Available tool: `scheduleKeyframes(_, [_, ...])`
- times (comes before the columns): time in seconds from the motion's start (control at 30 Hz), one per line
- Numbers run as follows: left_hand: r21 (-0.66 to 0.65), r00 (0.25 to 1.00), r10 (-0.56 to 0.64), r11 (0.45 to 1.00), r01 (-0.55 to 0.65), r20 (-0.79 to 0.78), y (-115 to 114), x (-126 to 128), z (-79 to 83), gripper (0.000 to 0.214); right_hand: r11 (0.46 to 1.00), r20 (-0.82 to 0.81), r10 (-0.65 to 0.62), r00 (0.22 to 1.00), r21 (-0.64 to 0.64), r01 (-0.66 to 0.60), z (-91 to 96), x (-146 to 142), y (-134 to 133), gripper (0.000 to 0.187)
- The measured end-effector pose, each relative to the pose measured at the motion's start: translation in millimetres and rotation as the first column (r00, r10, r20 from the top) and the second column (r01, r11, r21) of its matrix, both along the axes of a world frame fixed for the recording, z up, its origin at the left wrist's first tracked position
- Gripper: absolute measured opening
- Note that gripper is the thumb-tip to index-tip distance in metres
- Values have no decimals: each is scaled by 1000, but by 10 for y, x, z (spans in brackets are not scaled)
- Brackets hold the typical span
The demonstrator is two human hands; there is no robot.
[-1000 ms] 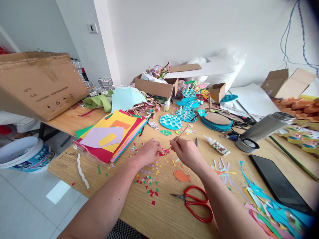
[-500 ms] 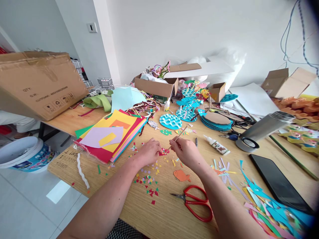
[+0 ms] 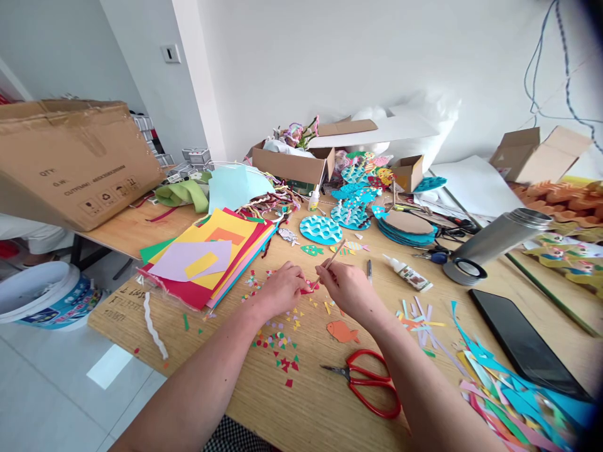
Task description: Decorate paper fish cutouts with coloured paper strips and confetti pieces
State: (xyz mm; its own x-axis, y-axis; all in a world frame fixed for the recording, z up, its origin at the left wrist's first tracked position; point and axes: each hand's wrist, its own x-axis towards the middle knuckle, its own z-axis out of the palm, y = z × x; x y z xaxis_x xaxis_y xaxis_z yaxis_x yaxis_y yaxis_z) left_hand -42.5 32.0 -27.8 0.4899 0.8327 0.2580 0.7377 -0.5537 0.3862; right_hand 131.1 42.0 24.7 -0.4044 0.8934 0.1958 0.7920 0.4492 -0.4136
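My right hand (image 3: 346, 285) pinches a thin wooden stick (image 3: 337, 252), its lower tip down at a small red paper fish (image 3: 309, 287). My left hand (image 3: 284, 287) is closed at the fish's left side, fingertips holding it against the table; part of the fish is hidden. Below lies an orange paper fish (image 3: 343, 331). Around my left wrist are scattered tiny paper dots and triangles (image 3: 279, 340). Beyond the hands are a green paper fish (image 3: 311, 250) and a striped yellow one (image 3: 343, 248).
Red-handled scissors (image 3: 372, 380) lie near my right forearm. To the right are a glue bottle (image 3: 407, 274), paper strips (image 3: 518, 389), a black phone (image 3: 527, 342) and a tilted steel flask (image 3: 502, 238). Coloured paper sheets (image 3: 207, 257) are stacked at left, by a large carton (image 3: 80, 163).
My right hand has shifted slightly left, bringing the stick's tip closer to the red fish. My left hand stays at the fish. The whole view has moved a little.
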Motion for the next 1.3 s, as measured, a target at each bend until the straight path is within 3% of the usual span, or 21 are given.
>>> scheduleKeyframes(0.7, [-25, 999, 16, 1000, -17, -27, -28, 35, 26, 27, 999, -121, -26, 992, -41, 21, 15, 68, 60, 32])
scheduleKeyframes(1.3, [-34, 999, 37, 999, -36, 9, -1, -8, 13, 31, 996, -109, -38, 993, -79, 29, 27, 44, 40, 29])
